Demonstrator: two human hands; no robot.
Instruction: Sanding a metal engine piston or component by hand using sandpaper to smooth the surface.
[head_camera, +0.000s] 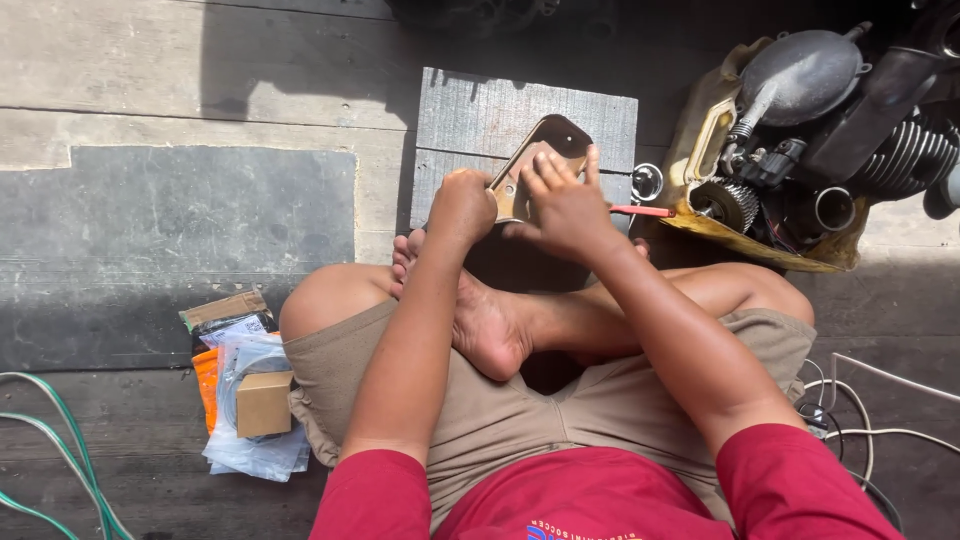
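I sit cross-legged on a wooden floor. My left hand (462, 203) is closed in a fist against the left edge of a flat brownish metal plate (556, 137) with a rounded top; whether it grips a tool is hidden. My right hand (566, 203) rests on the plate's lower part, fingers spread over its surface. The plate lies tilted over a grey board (480, 110) in front of my feet. A red-handled tool (642, 211) pokes out just right of my right hand.
A dismantled engine (815, 120) sits in a yellow tray at the upper right. Plastic bags and a small cardboard box (264, 402) lie by my left knee. Green hose (60, 450) curls at the lower left, white cables (860, 410) at the lower right.
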